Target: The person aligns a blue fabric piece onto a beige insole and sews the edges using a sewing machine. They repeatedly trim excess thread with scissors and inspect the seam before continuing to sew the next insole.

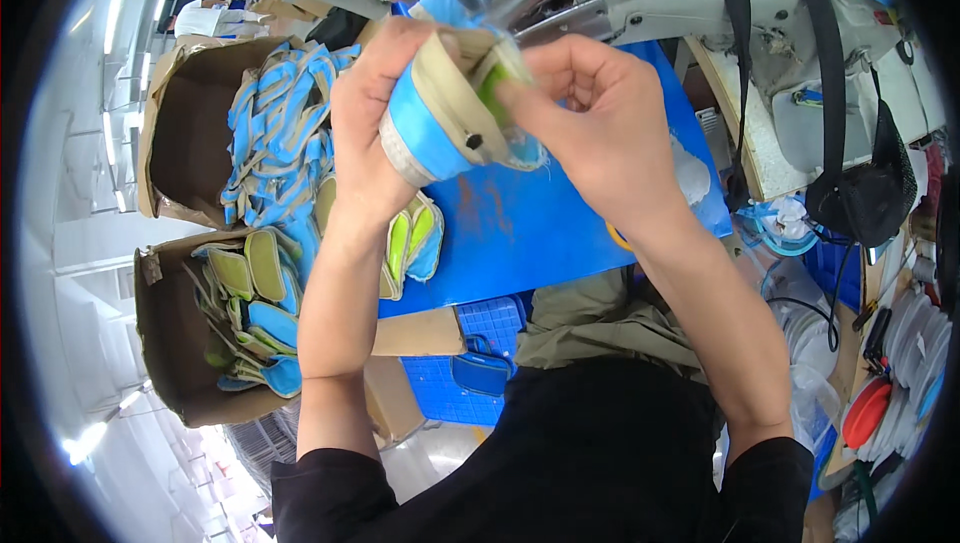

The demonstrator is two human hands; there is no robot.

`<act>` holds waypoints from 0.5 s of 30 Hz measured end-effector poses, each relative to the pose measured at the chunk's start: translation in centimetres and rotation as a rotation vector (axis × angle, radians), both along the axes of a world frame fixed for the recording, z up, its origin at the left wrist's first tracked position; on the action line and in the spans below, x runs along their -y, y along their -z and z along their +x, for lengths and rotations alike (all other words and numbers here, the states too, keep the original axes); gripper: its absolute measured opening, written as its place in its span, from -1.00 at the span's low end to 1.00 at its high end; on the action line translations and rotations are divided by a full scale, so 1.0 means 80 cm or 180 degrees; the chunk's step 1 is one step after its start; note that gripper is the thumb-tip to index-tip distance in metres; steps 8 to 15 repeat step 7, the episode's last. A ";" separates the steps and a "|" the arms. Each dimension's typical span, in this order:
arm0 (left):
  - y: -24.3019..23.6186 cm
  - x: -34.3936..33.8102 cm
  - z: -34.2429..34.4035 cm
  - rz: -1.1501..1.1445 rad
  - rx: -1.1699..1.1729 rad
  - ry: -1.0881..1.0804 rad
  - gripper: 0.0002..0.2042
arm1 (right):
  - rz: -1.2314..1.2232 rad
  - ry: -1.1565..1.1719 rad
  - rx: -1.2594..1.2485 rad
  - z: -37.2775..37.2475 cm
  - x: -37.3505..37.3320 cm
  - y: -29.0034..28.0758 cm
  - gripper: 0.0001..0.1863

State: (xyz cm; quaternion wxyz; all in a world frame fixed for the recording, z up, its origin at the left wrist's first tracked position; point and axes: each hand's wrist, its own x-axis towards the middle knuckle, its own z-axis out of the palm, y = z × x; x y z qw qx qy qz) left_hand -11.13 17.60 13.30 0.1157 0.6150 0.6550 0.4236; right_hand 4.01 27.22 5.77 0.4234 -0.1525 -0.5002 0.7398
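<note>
In front of my chest, above the blue tabletop, a small curved fabric pouch is held up. Its outside has beige and bright blue bands, a dark round spot sits near its edge, and green lining shows inside. My left hand wraps round its left side, with some fingers hidden behind it. On the other side my right hand has its fingers curled, thumb and forefinger at the green-lined edge; the fingertips are slightly blurred. Below my left wrist lie green and blue fabric pieces of similar make.
Grey sewing machine parts stand at the far side, with black straps hanging at right. At left, one cardboard box adjoins blue-and-beige strips; a nearer box holds green-and-blue pieces. Thread cones and spools crowd the right.
</note>
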 end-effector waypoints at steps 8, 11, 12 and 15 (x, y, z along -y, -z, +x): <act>0.001 0.004 -0.005 -0.0118 0.0194 -0.0035 -0.67 | -0.0068 -0.0082 -0.0009 0.001 0.002 0.000 -0.81; 0.001 0.004 -0.005 -0.0118 0.0194 -0.0035 -0.67 | -0.0068 -0.0082 -0.0009 0.001 0.002 0.000 -0.81; 0.001 0.004 -0.005 -0.0118 0.0194 -0.0035 -0.67 | -0.0068 -0.0082 -0.0009 0.001 0.002 0.000 -0.81; 0.001 0.004 -0.005 -0.0118 0.0194 -0.0035 -0.67 | -0.0068 -0.0082 -0.0009 0.001 0.002 0.000 -0.81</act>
